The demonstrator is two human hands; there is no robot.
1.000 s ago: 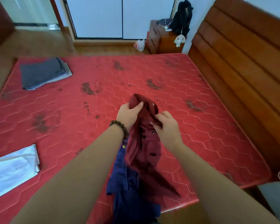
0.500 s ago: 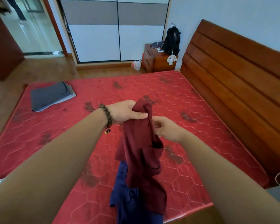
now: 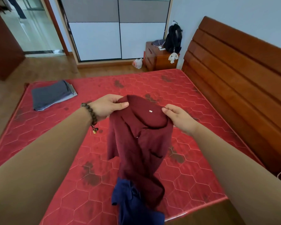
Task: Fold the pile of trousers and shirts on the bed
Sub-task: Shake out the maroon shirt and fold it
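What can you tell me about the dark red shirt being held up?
The dark red collared shirt looks like soft cloth, with a small white tag inside the collar and a tiny pale button below it. The left hand and right hand pinch its collar ends, holding it up over the red quilted mattress. It hangs crumpled, its lower end against a dark blue garment.

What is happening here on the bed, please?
A person is sorting laundry for folding. The left hand and right hand each pinch the collar end of a dark red shirt, held up over the red mattress. A navy garment lies below it. A folded grey pile sits at the far left corner.
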